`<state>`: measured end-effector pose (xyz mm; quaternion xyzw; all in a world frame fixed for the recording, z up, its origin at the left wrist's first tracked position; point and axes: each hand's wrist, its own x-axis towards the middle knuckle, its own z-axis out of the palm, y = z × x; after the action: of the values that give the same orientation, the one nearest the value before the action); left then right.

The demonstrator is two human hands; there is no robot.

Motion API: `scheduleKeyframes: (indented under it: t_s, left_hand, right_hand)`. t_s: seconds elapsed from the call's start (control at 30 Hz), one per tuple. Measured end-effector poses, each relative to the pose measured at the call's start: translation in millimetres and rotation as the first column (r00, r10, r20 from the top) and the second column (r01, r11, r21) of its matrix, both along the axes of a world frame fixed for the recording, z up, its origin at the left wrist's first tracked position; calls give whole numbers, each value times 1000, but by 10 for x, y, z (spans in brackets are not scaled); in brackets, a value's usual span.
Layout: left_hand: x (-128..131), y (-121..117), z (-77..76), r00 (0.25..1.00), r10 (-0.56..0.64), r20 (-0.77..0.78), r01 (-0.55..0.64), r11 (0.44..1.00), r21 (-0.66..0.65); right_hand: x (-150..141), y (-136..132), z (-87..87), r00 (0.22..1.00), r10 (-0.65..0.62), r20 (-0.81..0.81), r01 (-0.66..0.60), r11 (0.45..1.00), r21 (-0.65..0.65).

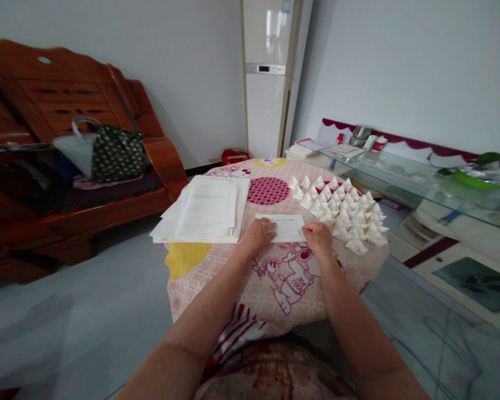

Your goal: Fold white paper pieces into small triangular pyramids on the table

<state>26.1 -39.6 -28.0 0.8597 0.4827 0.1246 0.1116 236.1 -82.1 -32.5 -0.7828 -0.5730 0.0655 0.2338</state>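
A white sheet of paper (287, 228), which looks folded into a wide strip, lies on the round table in front of me. My left hand (258, 236) rests over its left end, fingers bent and pressed on the paper. At the right end, the curled fingers of my right hand (319, 236) close on the paper's edge. Left of my hands is a stack of white sheets (206, 208), the top ones with faint print. To the right stand rows of small pointed folded paper pieces (344, 211), several of them close to my right hand.
A pink patterned cloth (291, 278) covers the table. On the left is a wooden bench (158, 161) with bags (119, 153) on it. A glass-topped stand (416, 180) runs along the right wall. A tall white cabinet-like unit (266, 105) stands in the corner.
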Motion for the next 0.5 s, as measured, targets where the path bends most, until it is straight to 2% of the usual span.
scheduleKeyframes:
  t_s: [0.23, 0.4, 0.5]
  left_hand:
    - [22, -98, -47, 989, -142, -50, 145, 987, 68]
    - [27, -130, -76, 968, -177, -175, 197, 975, 101]
    - [36, -149, -59, 962, -158, -220, 190, 973, 132]
  right_hand:
    - [-19, -18, 31, 1000, 4, 6, -4, 999, -32]
    - [-10, -48, 63, 999, -9, 48, 11, 999, -40]
    - [-33, -96, 108, 989, -85, 118, 87, 996, -13]
